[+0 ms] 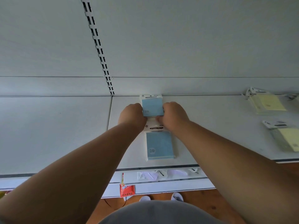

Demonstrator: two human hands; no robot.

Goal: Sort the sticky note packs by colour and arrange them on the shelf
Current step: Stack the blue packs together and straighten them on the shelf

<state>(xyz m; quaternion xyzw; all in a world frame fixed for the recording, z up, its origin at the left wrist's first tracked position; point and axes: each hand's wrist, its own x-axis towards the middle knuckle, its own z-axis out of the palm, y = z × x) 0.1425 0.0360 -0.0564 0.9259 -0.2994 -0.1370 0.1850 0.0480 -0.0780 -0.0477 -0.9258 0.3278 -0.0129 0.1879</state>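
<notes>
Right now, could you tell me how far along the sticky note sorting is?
Partly done. Two yellow packs lie together at the shelf's right, and one blue pack lies in the middle. In hand: the left hand and right hand grip a second blue pack behind it. Left: releasing it; purple packs seemingly wait on the lower shelf.

Two flat blue sticky note packs in clear wrap lie in line on the white shelf: the rear pack against the back panel, the front pack just before it. Two pale yellow wrapped packs, one behind the other, lie well apart at the right.
</notes>
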